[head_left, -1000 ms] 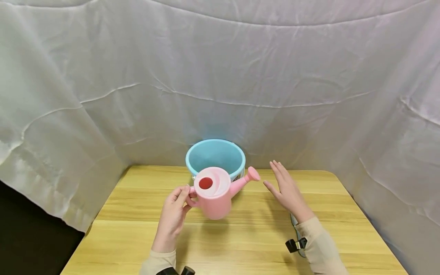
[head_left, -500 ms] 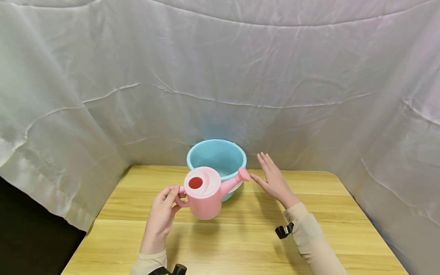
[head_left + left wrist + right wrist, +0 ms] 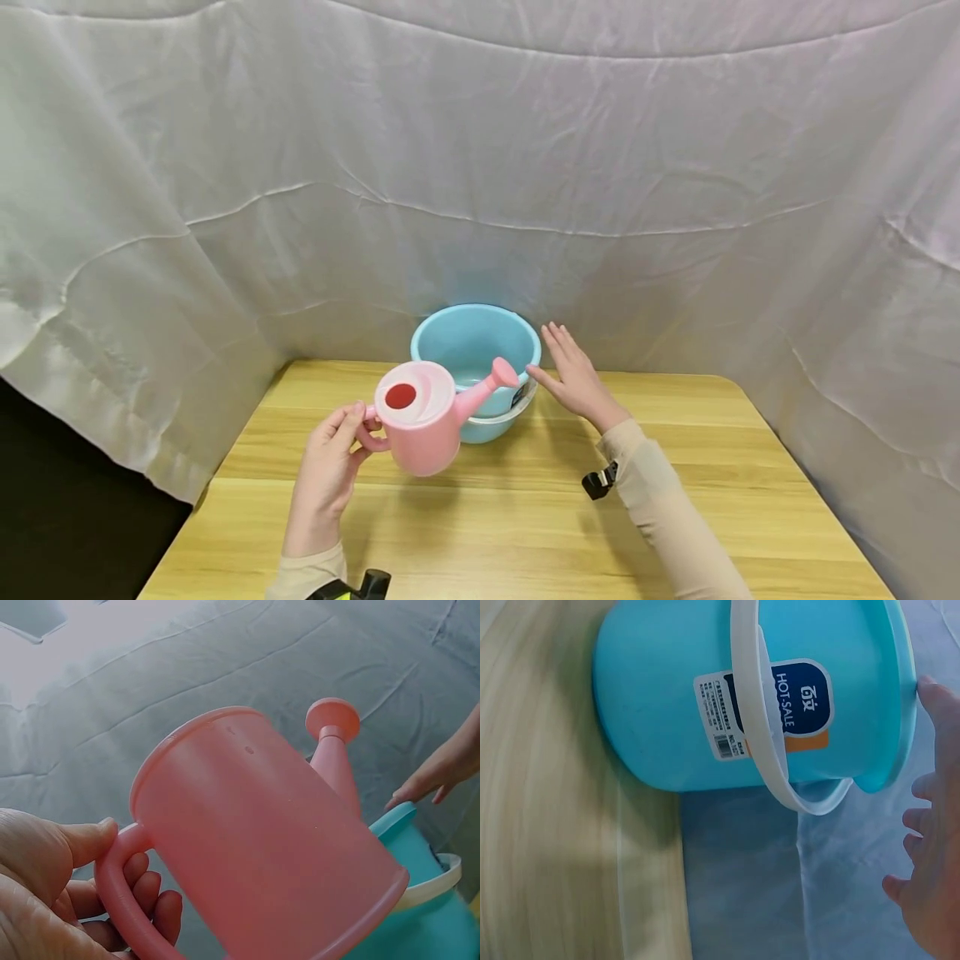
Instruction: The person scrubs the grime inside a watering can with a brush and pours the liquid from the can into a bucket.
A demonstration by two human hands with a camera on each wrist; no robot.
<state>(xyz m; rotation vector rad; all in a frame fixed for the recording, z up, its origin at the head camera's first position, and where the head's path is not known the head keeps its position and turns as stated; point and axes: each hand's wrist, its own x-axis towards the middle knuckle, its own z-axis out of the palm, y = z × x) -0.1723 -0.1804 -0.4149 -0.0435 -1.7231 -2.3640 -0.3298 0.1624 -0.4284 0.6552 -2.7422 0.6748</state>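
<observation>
My left hand (image 3: 327, 467) grips the handle of a pink watering can (image 3: 424, 433), thumb on top and fingers curled through the loop. The can is held up over the table, its spout and round rose pointing right, in front of a light-blue bucket (image 3: 517, 333). In the left wrist view the can's side (image 3: 255, 832) fills the middle. My right hand (image 3: 576, 382) has its fingers extended beside the bucket's right rim, thumb tip right at the edge. The right wrist view shows the bucket's white handle (image 3: 754, 712) hanging down across a printed label (image 3: 802, 697).
The bucket stands at the back of a wooden table (image 3: 525, 533), close to a grey-white curtain (image 3: 480, 167) that hangs behind and along both sides. A dark area (image 3: 67, 492) lies beyond the table's left side.
My left hand has carried the watering can leftward, uncovering more of the bucket's front. The right hand has moved left to the bucket's rim. A grey-blue item beneath the right forearm is no longer visible.
</observation>
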